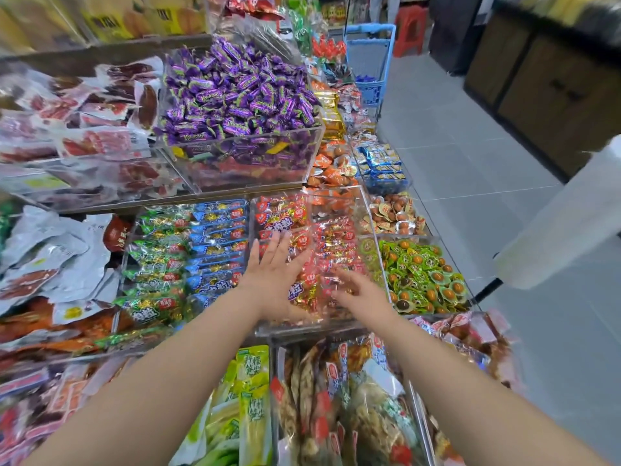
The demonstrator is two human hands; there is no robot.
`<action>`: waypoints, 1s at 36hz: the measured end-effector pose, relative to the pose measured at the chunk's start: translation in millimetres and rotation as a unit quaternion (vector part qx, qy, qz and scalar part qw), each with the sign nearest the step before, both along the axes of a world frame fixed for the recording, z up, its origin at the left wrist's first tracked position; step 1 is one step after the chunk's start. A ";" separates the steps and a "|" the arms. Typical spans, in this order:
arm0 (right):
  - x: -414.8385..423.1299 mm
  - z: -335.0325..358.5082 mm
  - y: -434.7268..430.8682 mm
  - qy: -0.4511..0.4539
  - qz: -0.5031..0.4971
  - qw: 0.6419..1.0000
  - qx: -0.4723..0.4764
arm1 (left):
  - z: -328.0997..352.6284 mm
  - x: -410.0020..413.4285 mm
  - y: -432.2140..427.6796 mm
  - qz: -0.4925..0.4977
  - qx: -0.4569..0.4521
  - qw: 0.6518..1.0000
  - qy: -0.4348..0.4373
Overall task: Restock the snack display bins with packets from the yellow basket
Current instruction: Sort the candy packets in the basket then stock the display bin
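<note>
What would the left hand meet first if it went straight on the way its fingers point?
Most likely more red packets in the same clear bin: the left hand lies flat over them and points away. Beyond stands the bin's far wall. The hand's height above the packets is unclear.

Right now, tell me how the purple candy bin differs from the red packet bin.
The purple candy bin sits on the upper tier, heaped above its rim; the red packet bin sits lower, filled roughly level. The left hand lies flat in the red packet bin; nothing touches the purple candy bin. Both are clear-walled.
</note>
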State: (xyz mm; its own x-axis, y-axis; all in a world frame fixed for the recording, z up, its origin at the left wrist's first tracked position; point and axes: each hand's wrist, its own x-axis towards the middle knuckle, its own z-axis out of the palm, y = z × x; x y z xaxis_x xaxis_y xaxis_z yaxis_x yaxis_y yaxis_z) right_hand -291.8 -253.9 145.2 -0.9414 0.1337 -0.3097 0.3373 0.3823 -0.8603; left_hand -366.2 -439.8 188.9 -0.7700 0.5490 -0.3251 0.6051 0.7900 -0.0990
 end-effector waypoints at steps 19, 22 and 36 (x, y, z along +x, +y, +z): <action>287.1 -86.8 36.0 -0.154 -0.390 0.902 -0.102 | -105.7 221.2 70.1 0.277 0.278 0.804 -0.447; 359.5 -107.0 31.9 -0.237 -0.429 0.865 -0.112 | -127.5 257.7 62.7 0.334 0.188 0.778 -0.498; 628.7 -126.9 25.8 -0.397 -0.539 0.702 -0.244 | -180.0 380.5 96.2 0.330 0.043 0.802 -0.495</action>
